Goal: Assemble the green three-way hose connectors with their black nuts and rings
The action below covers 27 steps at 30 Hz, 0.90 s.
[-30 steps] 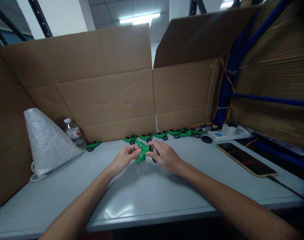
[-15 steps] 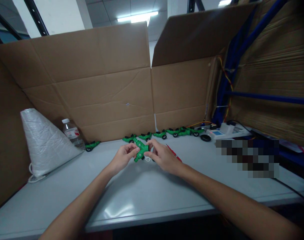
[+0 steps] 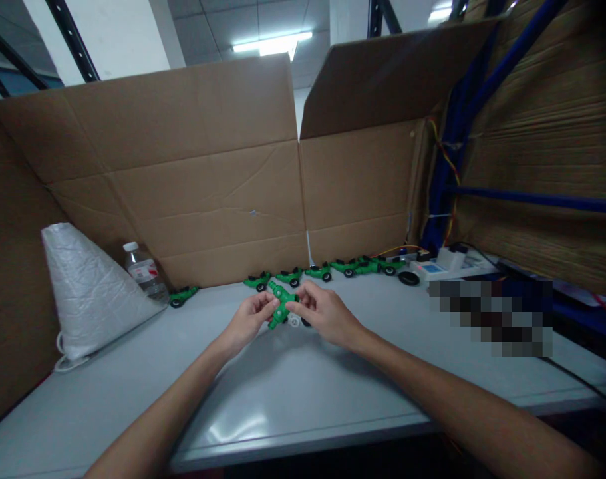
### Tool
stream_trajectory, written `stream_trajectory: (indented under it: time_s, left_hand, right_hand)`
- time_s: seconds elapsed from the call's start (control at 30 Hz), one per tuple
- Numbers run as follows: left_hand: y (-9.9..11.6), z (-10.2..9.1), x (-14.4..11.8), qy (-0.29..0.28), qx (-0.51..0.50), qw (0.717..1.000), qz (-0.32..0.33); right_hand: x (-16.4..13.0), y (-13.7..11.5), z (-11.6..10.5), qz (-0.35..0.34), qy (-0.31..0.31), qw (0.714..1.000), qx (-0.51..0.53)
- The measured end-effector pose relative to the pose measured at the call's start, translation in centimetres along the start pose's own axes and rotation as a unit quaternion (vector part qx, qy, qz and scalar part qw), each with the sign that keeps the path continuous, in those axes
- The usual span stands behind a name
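From the head view, the left hand (image 3: 247,321) and right hand (image 3: 323,314) both pinch a green toy car (image 3: 281,304) just above the counter (image 3: 293,392); steady, even finger pressure would likely keep it from slipping.

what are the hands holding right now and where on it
Both hands hold one small green plastic toy car just above the grey table. The left hand pinches its left side, the right hand its right side, fingertips on the body.
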<state>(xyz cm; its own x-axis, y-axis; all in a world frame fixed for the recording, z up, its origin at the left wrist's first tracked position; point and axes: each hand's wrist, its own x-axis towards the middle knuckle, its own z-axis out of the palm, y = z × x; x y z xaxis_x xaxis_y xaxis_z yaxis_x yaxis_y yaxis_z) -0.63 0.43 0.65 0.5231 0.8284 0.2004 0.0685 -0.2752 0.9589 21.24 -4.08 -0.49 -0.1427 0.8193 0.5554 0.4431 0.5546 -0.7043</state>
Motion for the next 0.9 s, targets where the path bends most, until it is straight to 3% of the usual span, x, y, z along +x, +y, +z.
stream_trajectory:
  time_s: [0.13, 0.3, 0.57, 0.9]
  left_hand:
    - [0.7, 0.3, -0.2, -0.01, 0.034, 0.999, 0.023]
    - [1.1, 0.5, -0.4, -0.002, 0.046, 0.998, 0.042]
    - [1.0, 0.5, -0.4, -0.021, 0.008, 0.999, 0.025]
    - [0.5, 0.2, -0.4, -0.042, -0.104, 0.992, -0.054]
  right_hand:
    - [0.1, -0.3, 0.2, 0.045, -0.015, 0.999, 0.009]
    - [-0.1, -1.0, 0.2, 0.043, -0.028, 0.999, 0.002]
    - [-0.4, -0.4, 0.4, -0.026, -0.015, 0.997, -0.074]
    - [-0.5, -0.4, -0.4, -0.152, -0.004, 0.979, -0.135]
